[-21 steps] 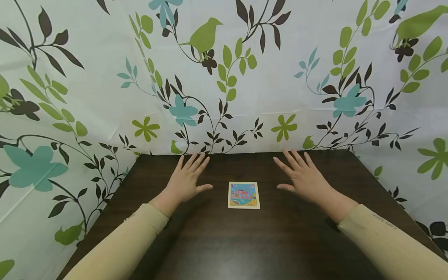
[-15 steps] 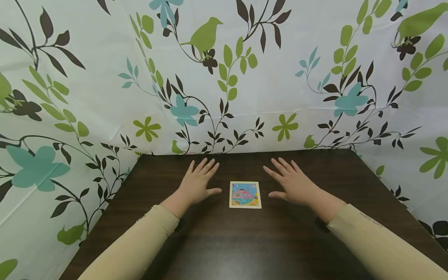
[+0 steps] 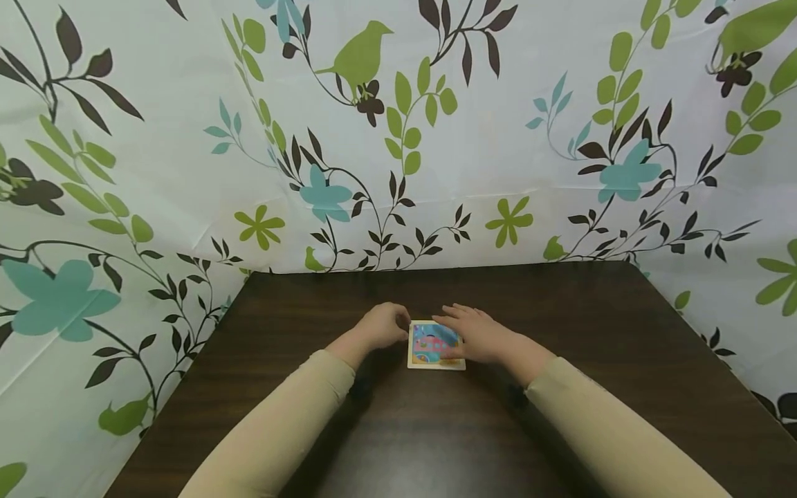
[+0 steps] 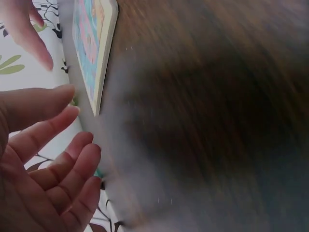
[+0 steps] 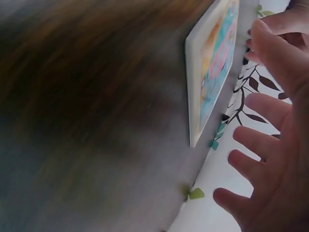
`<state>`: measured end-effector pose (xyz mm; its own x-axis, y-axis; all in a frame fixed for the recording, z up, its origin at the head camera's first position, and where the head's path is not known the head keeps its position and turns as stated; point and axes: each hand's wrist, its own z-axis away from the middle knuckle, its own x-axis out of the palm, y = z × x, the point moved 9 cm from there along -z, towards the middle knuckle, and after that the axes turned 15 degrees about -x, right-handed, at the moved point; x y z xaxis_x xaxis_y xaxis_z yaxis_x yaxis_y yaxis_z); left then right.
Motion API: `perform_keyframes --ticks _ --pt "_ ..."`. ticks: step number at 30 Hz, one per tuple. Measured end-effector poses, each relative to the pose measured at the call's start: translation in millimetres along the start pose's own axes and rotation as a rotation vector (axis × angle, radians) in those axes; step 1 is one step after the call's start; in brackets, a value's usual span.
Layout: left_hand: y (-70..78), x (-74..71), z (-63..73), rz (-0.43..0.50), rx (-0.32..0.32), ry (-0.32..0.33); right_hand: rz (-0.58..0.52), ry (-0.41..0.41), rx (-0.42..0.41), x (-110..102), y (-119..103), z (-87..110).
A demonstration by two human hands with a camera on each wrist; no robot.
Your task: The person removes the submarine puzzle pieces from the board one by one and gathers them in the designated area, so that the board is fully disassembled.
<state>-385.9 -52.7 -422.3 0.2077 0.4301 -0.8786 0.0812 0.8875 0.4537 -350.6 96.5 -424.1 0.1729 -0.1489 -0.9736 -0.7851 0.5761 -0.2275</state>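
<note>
A small square board (image 3: 428,344) with a pale rim lies flat on the dark table. Its picture has a pink submarine-like shape on blue. At its left edge is my left hand (image 3: 380,326), fingers loosely bent; in the left wrist view that hand (image 4: 58,179) holds nothing and a gap separates thumb and fingers from the board (image 4: 89,43). My right hand (image 3: 488,339) hovers over the board's right side and hides part of it. In the right wrist view the right hand's (image 5: 273,159) fingers are spread and relaxed, apart from the board (image 5: 217,72).
The dark wooden table (image 3: 423,429) runs back to a white curtain (image 3: 473,138) printed with leaves, birds and flowers. This cloth also hangs along the left and right sides. Tan sleeves (image 3: 274,429) cover both forearms.
Both hands have come inward and down from either side to the board. The left fingers went from spread to loosely bent; the right hand now overlaps the board. The board itself stays put.
</note>
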Motion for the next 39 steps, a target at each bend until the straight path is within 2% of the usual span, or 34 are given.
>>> perform_keyframes --ticks 7,12,19,26,31,39 --pt "3.8 6.2 -12.7 -0.025 -0.057 -0.005 -0.116 -0.033 0.047 7.0 5.1 -14.4" --pt "4.8 11.1 -16.8 -0.036 -0.074 -0.007 -0.121 -0.041 0.057 12.4 4.9 -15.9" --pt "8.8 11.7 -17.6 -0.054 -0.059 -0.001 -0.079 -0.033 0.035 14.9 5.1 -14.9" --pt "11.1 14.4 -18.1 -0.106 -0.025 -0.007 -0.084 -0.040 0.030 15.2 3.7 -13.2" --pt "14.7 15.4 -17.8 -0.129 0.004 -0.024 -0.090 -0.045 0.039 15.8 3.3 -11.4" --pt "15.4 18.2 -19.2 -0.129 0.006 -0.069 -0.108 -0.035 0.045 16.2 4.7 -11.5"
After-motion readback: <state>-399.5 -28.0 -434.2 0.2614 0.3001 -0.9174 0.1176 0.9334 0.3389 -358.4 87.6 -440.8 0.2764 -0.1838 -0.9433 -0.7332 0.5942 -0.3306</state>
